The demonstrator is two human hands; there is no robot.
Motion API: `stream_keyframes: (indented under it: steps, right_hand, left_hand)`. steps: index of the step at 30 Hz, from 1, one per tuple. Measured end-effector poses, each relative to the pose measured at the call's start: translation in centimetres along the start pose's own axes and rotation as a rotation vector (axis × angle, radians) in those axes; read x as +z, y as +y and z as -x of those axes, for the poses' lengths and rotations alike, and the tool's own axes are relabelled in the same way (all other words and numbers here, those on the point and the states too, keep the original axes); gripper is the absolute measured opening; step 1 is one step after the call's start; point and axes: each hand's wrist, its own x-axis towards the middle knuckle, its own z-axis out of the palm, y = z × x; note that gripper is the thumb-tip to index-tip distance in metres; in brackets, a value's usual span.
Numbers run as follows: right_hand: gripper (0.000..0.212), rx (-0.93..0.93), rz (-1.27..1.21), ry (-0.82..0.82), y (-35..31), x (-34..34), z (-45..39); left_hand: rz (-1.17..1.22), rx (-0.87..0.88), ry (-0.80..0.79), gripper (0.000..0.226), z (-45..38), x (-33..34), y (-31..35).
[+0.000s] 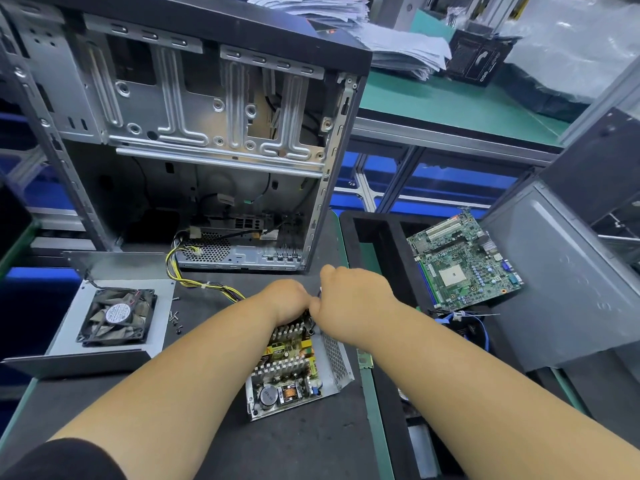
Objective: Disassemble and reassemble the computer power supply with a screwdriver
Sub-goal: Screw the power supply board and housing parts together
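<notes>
Both hands meet at the far end of the opened power supply (294,368); left hand (287,301) and right hand (349,299) curl downward, fingers hidden, grip cannot be told. The supply lies mid-table (242,445). Yellow-black cables (204,284) run from it into the open computer case (207,133) behind. The cover with fan (117,317) sits at the left edge, loose screws (174,318) beside it. The motherboard (464,261) lies in a black tray (381,233) to the right.

Single head-worn view — looking forward and steeply down, close over the open power supply (294,368) on the workbench (214,445).
</notes>
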Motion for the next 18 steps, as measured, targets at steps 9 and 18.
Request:
stream_keyframes:
  steps: [9, 18]
  right_hand:
    - [0.017, -0.04, 0.101, -0.059, 0.0, -1.1, -0.1]
    - [0.018, 0.125, 0.18, -0.069, -0.6, 0.0, -1.1]
  left_hand:
    - [0.073, -0.002, 0.01, 0.032, 0.0, 0.1, -0.1]
    - [0.1, -0.026, 0.011, 0.028, -0.2, 0.3, -0.3]
